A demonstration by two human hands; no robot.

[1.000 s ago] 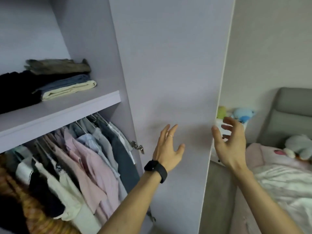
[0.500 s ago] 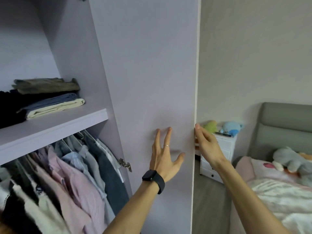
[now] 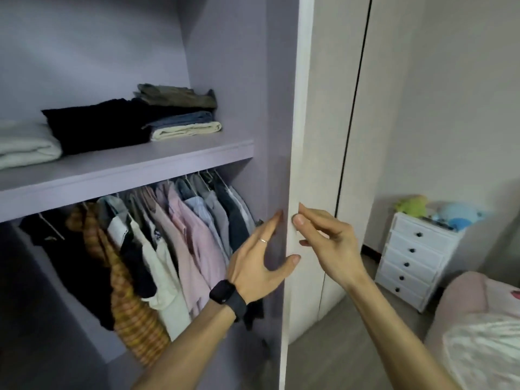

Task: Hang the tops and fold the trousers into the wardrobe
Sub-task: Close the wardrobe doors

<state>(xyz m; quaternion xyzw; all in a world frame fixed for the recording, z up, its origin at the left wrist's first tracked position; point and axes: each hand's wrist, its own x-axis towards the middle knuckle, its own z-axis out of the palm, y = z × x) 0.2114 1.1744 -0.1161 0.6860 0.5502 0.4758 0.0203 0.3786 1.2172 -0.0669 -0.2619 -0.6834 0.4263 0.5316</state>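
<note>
- Bedroom with pale walls and a grey floor; the open wardrobe (image 3: 225,52) fills 9 to 12 o'clock.
- At 3 o'clock stands a white chest (image 3: 413,254) of five drawers, with two plush toys on top: one green (image 3: 412,205), one blue (image 3: 458,215).
- One bed (image 3: 478,319) with pale bedding sits at 4 o'clock.
- The door (image 3: 301,136) is seen edge-on at centre, between the hands, and hides the wardrobe's right side.
- Left hand (image 3: 259,263), at 6 o'clock of centre, wears a black watch (image 3: 228,298) and a ring (image 3: 263,241). Its fingers are straight and spread, tips on the door's inner face, thumb at the edge.
- Right hand (image 3: 329,243), just right of the door, pinches the edge between thumb and forefinger, other fingers curled.
- Five folded pieces lie on the shelf (image 3: 126,170) at 10 o'clock: white (image 3: 25,144), black (image 3: 98,125), olive (image 3: 177,95), blue (image 3: 183,119), cream (image 3: 185,130).
- Tops (image 3: 168,235) hang packed under the shelf at 8 o'clock: black, orange check, cream, pink, blue, grey. They overlap too much to count.
</note>
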